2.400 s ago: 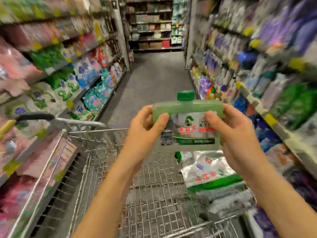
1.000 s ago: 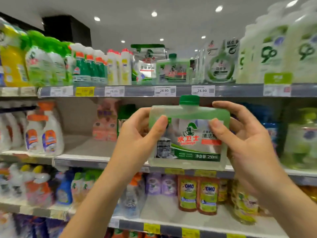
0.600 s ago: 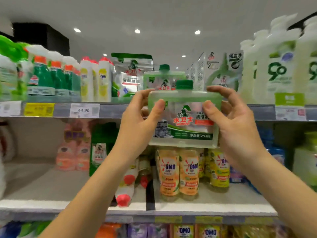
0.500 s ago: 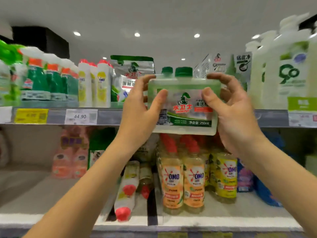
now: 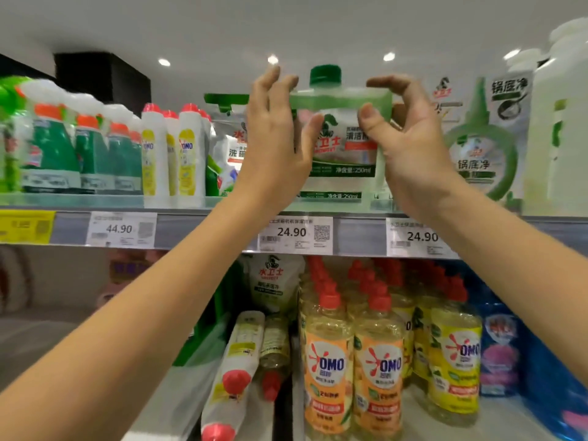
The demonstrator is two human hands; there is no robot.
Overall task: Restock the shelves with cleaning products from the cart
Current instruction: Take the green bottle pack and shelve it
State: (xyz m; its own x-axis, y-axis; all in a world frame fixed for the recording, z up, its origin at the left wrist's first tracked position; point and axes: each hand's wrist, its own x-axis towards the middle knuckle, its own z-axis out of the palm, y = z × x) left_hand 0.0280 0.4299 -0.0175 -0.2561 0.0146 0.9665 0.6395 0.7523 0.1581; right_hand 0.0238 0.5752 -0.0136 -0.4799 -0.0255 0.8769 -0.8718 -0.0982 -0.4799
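Flat translucent green plastic bottle with dark green screw cap (image 5: 345, 135) is up at top-shelf level, upright, label out, not set down yet. Left hand (image 5: 276, 138) pinches its left edge, thumb in front, fingers straight up behind. Right hand (image 5: 410, 144) grips the top right corner, thumb in front, fingers curled over. Matching label just below at 6 o'clock, so likely one same bottle in the slot already. Silver-and-green pouch (image 5: 227, 148) close at 9 o'clock, green ring-shaped carded pack (image 5: 480, 154) at 3 o'clock: narrow gap, knuckles may brush both. Grey shelf rail with price tags (image 5: 197, 229) at 6 o'clock is the lip to clear. Free room at 12 o'clock. Cart out of view, remaining stock unknown
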